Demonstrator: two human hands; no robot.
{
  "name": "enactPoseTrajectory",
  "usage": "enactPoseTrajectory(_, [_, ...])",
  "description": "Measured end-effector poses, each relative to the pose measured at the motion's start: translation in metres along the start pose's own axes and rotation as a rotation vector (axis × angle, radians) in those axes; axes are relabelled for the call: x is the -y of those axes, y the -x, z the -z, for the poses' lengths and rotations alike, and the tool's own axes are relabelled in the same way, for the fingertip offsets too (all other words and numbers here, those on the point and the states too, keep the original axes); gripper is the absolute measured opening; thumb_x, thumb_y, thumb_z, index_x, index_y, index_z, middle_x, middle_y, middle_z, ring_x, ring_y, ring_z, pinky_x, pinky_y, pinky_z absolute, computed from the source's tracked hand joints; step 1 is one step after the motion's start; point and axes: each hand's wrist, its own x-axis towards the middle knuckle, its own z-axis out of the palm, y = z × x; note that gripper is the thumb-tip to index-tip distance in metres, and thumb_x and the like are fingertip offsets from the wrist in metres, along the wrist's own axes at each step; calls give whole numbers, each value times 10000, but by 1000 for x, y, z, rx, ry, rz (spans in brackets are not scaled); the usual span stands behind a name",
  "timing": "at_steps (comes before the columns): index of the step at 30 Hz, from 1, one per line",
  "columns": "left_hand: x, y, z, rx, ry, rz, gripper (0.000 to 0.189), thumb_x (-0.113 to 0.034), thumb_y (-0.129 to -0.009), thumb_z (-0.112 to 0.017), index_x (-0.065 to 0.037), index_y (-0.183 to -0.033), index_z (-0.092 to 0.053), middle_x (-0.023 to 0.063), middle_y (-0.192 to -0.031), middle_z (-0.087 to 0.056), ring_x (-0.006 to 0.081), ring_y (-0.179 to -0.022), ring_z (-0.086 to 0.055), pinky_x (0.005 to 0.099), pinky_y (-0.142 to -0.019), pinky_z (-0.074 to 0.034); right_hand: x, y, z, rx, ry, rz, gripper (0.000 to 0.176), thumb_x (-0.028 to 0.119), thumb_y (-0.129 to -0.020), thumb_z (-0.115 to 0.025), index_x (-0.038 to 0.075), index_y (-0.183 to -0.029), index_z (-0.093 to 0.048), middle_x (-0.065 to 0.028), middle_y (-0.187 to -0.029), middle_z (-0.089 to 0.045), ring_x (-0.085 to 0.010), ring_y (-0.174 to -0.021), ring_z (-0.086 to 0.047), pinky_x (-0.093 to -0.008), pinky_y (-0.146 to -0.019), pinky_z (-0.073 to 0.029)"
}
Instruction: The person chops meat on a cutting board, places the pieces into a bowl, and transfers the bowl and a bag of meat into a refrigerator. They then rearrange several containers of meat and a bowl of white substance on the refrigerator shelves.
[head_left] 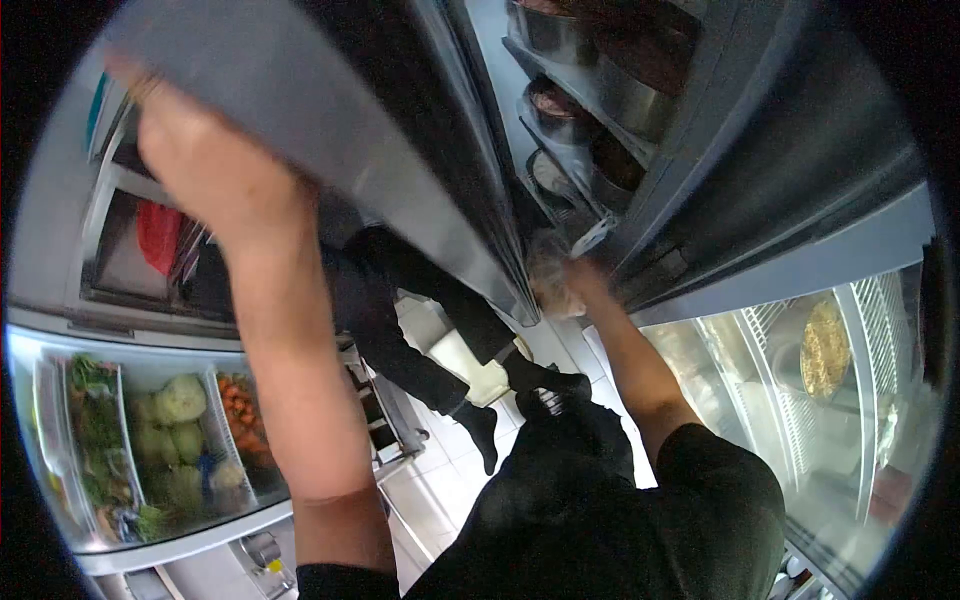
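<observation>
My left hand (190,145), smeared by motion, reaches up at the outer edge of a steel fridge door (300,80). Its fingers are too blurred and hidden to read. Low beside the open fridge, my right hand (592,285) is closed on a clear plastic bag (555,285); what the bag contains is too blurred to name. Behind the door, metal pots (560,105) with dark and pinkish contents stand on wire shelves (600,75).
At left a glass-fronted display fridge holds pale green vegetables (175,420) and carrots (240,405). At right stands another glass-fronted fridge with a round yellowish food (825,345). Another person's dark-trousered legs (400,310) are ahead, near a pale container (465,365) on the tiled floor (425,500).
</observation>
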Motion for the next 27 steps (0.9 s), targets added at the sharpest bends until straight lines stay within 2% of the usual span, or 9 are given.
enactPoseTrajectory(1, [1,2,-2,-17,25,14,390,-306,-1000,-606,70,-1101,-600,212,-1074,-650,347,-944,-642,424,-885,-481,-11,-21,-19,-42,-20,9,541,459,-991,-531,-35,-1197,-607,-282,-1296,-586,-410,-1158,-609,-469,-965,-498])
enactPoseTrajectory(4, [-6,7,-7,-188,499,397,282,-239,-1000,-518,-15,-1166,-565,115,-1019,-630,253,-873,-617,418,-793,-529,-59,-96,-87,-209,-40,83,567,443,-1007,-522,-12,-1344,-516,-239,-1387,-543,-376,-1182,-605,-441,-981,-491])
enactPoseTrajectory(6, [-5,11,-3,-287,543,495,283,-240,-1000,-518,-16,-1167,-564,114,-1019,-628,251,-873,-615,416,-793,-529,-91,-142,-122,-327,-65,150,607,432,-1017,-516,3,-1442,-456,-210,-1447,-514,-353,-1199,-602,-422,-992,-486])
enactPoseTrajectory(8, [-5,18,2,-306,485,520,284,-241,-1001,-517,-17,-1169,-564,112,-1019,-627,250,-874,-614,415,-793,-528,-79,-143,-105,-257,362,83,566,399,-1026,-514,23,-1444,-458,-190,-1410,-539,-331,-1162,-616,-397,-975,-495])
enactPoseTrajectory(15, [-8,39,15,-272,329,515,287,-244,-1002,-516,-19,-1174,-563,105,-1018,-622,245,-874,-609,409,-793,-525,-73,-178,-86,-536,433,-54,542,444,-994,-548,36,-1350,-554,-195,-1321,-594,-333,-1113,-634,-431,-946,-501])
enactPoseTrajectory(20, [-13,50,17,-255,284,522,289,-247,-1003,-515,-20,-1177,-563,100,-1018,-619,242,-874,-605,406,-792,-524,-85,-219,-84,-622,517,-119,534,477,-970,-572,46,-1282,-623,-199,-1256,-633,-335,-1078,-647,-455,-925,-506])
enactPoseTrajectory(24, [-14,52,15,-241,278,521,291,-248,-1004,-515,-22,-1180,-562,96,-1017,-616,239,-875,-602,403,-792,-522,-45,-198,-73,-1289,380,-22,546,532,-949,-572,50,-1171,-701,-196,-1165,-684,-339,-1036,-669,-476,-891,-516])
enactPoseTrajectory(25, [-14,52,14,-238,282,527,292,-249,-1004,-514,-22,-1181,-562,95,-1017,-615,239,-875,-601,402,-792,-522,-16,-174,-46,-1354,419,12,562,554,-942,-568,49,-1142,-713,-197,-1139,-695,-345,-1030,-675,-490,-868,-525])
enactPoseTrajectory(27, [-15,52,14,-237,288,528,293,-250,-1004,-514,-23,-1183,-562,93,-1017,-614,237,-875,-600,401,-792,-521,-11,-168,-30,-1060,460,-10,589,585,-931,-562,45,-1098,-729,-196,-1098,-713,-364,-1001,-686,-514,-833,-538])
